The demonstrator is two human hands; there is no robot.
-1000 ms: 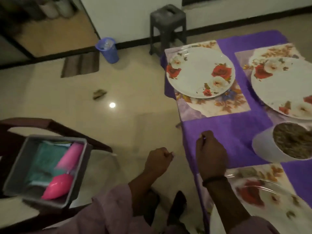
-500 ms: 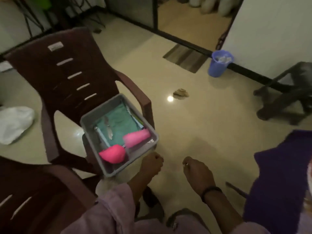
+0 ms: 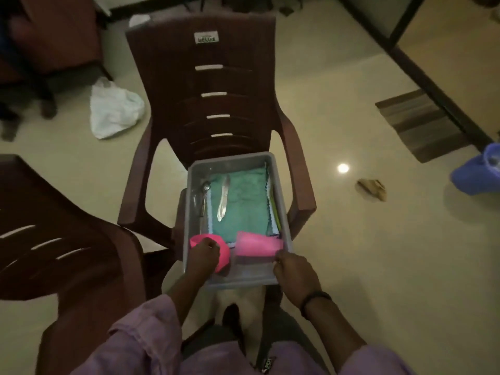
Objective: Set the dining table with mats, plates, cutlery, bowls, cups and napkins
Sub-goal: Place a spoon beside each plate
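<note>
A grey plastic tub (image 3: 281,201) stands on the seat of a brown plastic chair (image 3: 205,77). Inside lie folded green napkins (image 3: 243,198), a knife (image 3: 223,198), a spoon (image 3: 204,194) and two pink cups on their sides. My left hand (image 3: 203,255) grips the rim of the left pink cup (image 3: 223,253). My right hand (image 3: 293,272) holds the near end of the right pink cup (image 3: 257,246) at the tub's near right corner. The dining table is out of view.
A second brown chair (image 3: 54,239) stands close on the left. A white plastic bag (image 3: 115,109) lies on the floor behind it. A blue bin (image 3: 479,174), a crumpled scrap (image 3: 372,188) and a striped doormat (image 3: 422,123) are to the right.
My view has swung left from the table to the chair with the tub. Both hands, curled and holding nothing before, have reached into the tub and taken hold of the two pink cups.
</note>
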